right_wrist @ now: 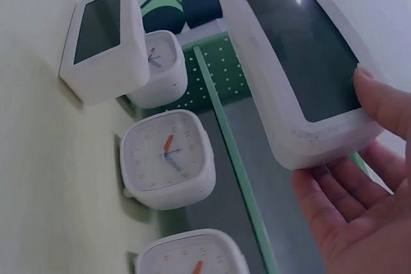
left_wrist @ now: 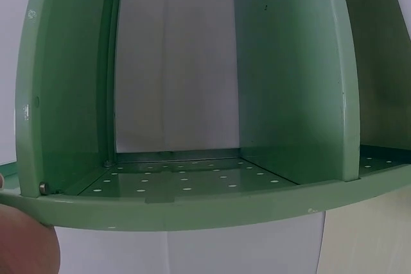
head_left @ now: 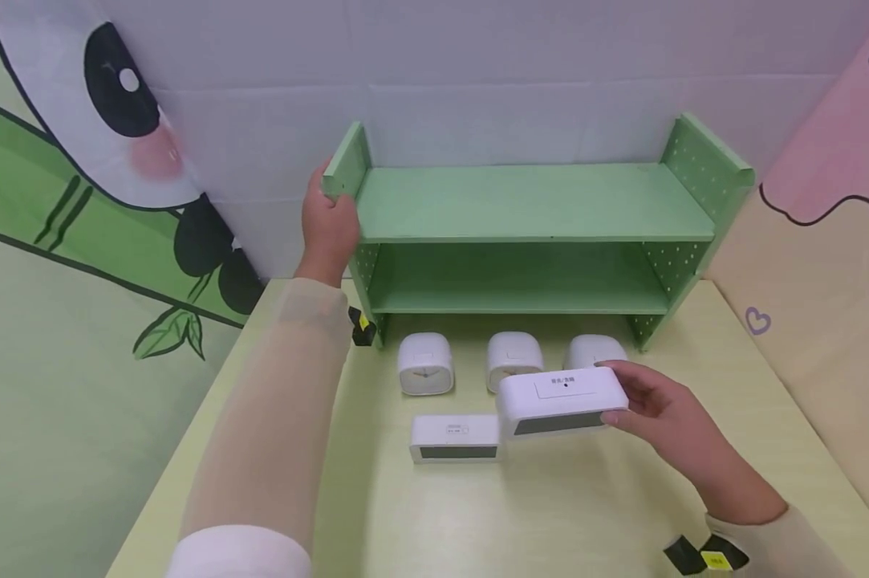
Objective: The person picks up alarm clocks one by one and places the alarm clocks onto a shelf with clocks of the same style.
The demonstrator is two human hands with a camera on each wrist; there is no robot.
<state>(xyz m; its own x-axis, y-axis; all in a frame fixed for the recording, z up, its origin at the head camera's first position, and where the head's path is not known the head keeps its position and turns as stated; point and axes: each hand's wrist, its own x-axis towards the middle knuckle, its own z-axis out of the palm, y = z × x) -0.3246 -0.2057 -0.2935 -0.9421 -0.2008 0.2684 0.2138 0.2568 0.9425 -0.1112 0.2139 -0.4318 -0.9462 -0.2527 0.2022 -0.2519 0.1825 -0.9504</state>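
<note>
My right hand [head_left: 668,425] pinches the right end of a white digital clock [head_left: 564,395], thumb on its dark-screened front, and holds it above the table. In the right wrist view the clock's dark screen [right_wrist: 305,46] faces the camera. My left hand [head_left: 330,221] grips the upper left side panel of a green two-tier shelf [head_left: 542,201]; the left wrist view shows a bit of that hand [left_wrist: 26,242] at the panel edge. A second digital clock [head_left: 456,437] rests on the table, left of the held one.
Three white analog clocks stand in a row before the shelf: a left one [head_left: 425,365], a middle one [head_left: 513,357] and a right one [head_left: 594,350], partly covered by the held clock. The pale table [head_left: 434,530] meets a cartoon-printed wall covering [head_left: 275,144] behind.
</note>
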